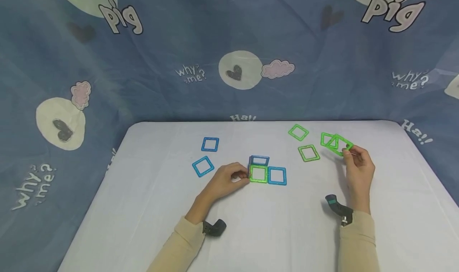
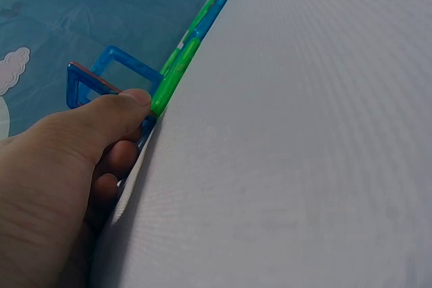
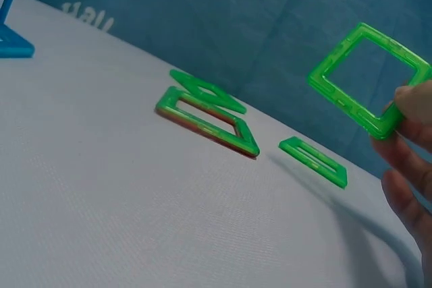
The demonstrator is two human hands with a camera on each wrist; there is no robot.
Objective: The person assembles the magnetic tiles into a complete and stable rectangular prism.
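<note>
My left hand [image 1: 226, 180] pinches the left side of a small group of square magnetic tiles. Its thumb and fingers are on an upright blue tile [image 2: 71, 87], partly hidden by the thumb in the left wrist view. Another blue tile [image 1: 259, 157] stands at the back of the group. A green tile [image 1: 258, 181] lies flat in front, with a flat blue tile [image 1: 285, 176] against its right side. Over on the right, my right hand [image 1: 360, 170] holds a green square tile [image 3: 344, 104] by one corner, raised above the table.
Two loose blue tiles, one farther back [image 1: 210, 150] and one nearer [image 1: 198, 172], lie left of the group. Loose green tiles [image 1: 309, 160] lie back right, one [image 1: 322, 139] behind the held tile. A blue printed cloth [image 1: 161, 100] hangs behind the white table [image 1: 279, 232].
</note>
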